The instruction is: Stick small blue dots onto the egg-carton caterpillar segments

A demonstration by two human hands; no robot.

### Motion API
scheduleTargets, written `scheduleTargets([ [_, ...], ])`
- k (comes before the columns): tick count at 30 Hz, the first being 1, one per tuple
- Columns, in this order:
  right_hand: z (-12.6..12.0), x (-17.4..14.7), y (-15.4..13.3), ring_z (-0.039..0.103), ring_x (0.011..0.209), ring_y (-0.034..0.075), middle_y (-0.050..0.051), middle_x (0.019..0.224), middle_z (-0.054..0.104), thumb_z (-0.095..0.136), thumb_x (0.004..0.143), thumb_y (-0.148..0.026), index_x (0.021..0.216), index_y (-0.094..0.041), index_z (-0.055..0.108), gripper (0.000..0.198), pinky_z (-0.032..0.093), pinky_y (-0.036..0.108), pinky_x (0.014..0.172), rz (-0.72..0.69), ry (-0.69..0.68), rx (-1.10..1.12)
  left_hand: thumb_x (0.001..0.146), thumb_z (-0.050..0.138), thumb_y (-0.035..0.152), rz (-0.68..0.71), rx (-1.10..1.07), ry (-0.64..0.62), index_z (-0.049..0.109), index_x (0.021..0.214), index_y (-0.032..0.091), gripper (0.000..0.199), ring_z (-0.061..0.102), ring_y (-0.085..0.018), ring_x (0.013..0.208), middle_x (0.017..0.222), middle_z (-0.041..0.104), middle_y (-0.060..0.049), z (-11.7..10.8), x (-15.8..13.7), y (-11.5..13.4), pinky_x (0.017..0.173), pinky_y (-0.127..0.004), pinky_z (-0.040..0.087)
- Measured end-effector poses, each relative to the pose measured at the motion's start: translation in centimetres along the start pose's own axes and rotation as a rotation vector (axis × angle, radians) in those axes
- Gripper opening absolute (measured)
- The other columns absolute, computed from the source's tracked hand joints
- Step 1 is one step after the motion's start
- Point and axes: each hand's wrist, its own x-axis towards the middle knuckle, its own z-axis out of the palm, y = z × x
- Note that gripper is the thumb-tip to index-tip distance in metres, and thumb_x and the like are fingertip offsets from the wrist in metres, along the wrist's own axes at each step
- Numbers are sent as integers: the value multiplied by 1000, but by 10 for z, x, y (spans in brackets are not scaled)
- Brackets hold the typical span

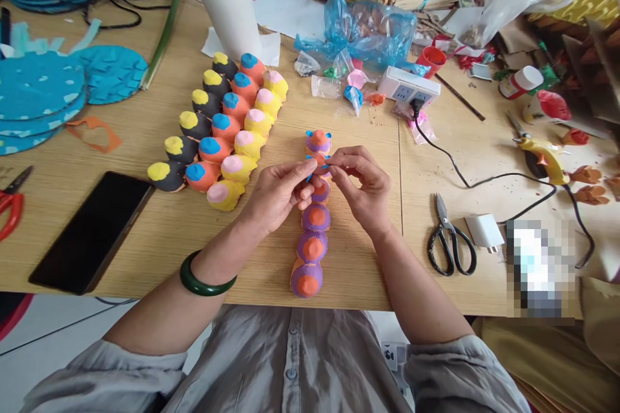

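Purple egg-carton strip [314, 216]: orange-topped, mid-desk, its end just short of the near edge.
Right hand [363, 187]: pinching a small blue piece [326, 166] over the strip.
Left hand [283, 188]: bent over the same cups; can't tell its grip.
Scissors [445, 226]: right of strip, toward the desk's [358, 271] near edge.

Here's the strip [316, 217], lying lengthwise away from the near edge of the table [358, 264]: six humps in a line, purple, each with an orange blob on top! The farthest carries two blue bits [329, 135], one either side. And at the second, partly hidden, a blue piece [325, 166] is pinched!
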Motion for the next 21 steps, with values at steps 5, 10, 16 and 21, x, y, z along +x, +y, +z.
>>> scheduleTargets([
  [5, 0, 0, -2, 72, 97, 17, 4, 107, 75, 72, 100, -30, 103, -27, 79, 8, 61, 31, 77, 11, -27, -33, 67, 100, 44, 21, 34, 1, 81, 70, 14, 36, 46, -4, 49, 61, 65, -1, -2, 1, -2, 41, -15, 37],
  [10, 1, 0, -5, 72, 94, 17, 4, 109, 76, 73, 100, -35, 106, -27, 77, 11, 63, 30, 73, 74, -21, -35, 72, 95, 46, 110, 150, 60, 84, 79, 17, 31, 48, -5, 50, 67, 71, -2, -4, 1, -5, 43, -18, 37],
  [16, 0, 0, 0, 72, 95, 16, 2, 103, 76, 73, 99, -31, 98, -27, 78, 7, 62, 30, 75, 56, -6, -8, 77, 91, 50, 102, 136, 28, 81, 73, 17, 35, 51, -7, 52, 70, 71, -4, -4, 0, -4, 44, -19, 39],
  [21, 1, 0, -1, 72, 94, 16, 2, 103, 76, 73, 99, -32, 97, -25, 78, 8, 62, 30, 73, 92, -5, 26, 70, 98, 46, 49, 60, 1, 81, 69, 15, 35, 49, -5, 51, 67, 70, -3, -2, 1, -1, 43, -17, 40],
])
